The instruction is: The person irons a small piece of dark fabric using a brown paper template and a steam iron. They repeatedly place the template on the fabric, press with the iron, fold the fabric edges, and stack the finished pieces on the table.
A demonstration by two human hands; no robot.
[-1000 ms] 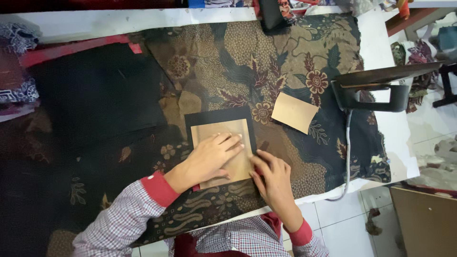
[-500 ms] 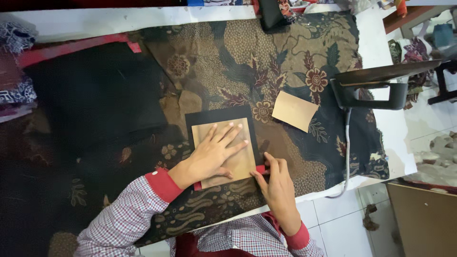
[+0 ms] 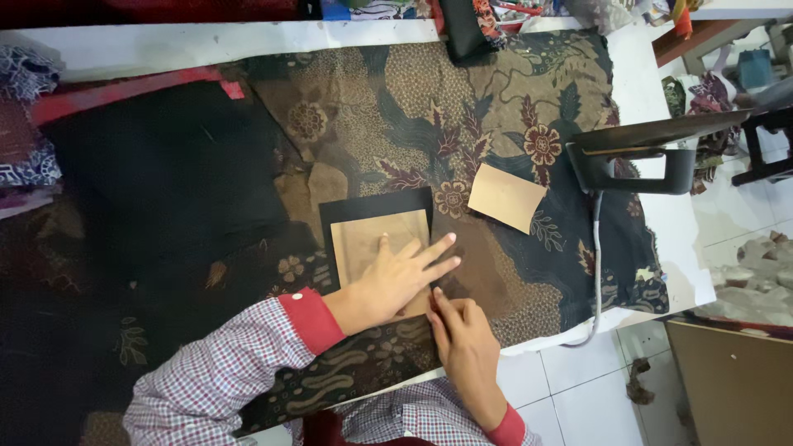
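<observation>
A tan cardboard rectangle (image 3: 372, 235) lies on a black fabric piece (image 3: 376, 205) on the patterned brown cloth (image 3: 462, 91) that covers the table. My left hand (image 3: 401, 277) presses flat on the cardboard, fingers spread toward the right edge. My right hand (image 3: 458, 339) is at the lower right corner of the black piece, fingertips pinched on its edge just under my left hand. That corner is hidden by both hands.
A smaller tan card (image 3: 505, 196) lies to the right. A dark iron (image 3: 648, 153) stands at the right table edge, cord (image 3: 596, 272) hanging down. Black fabric (image 3: 157, 165) covers the left. Folded cloths (image 3: 29, 124) sit far left; tiled floor (image 3: 578, 372) below.
My left hand slid right and down across the cardboard. My right hand moved left, under the left hand. The red strip seen at the lower edge is now covered.
</observation>
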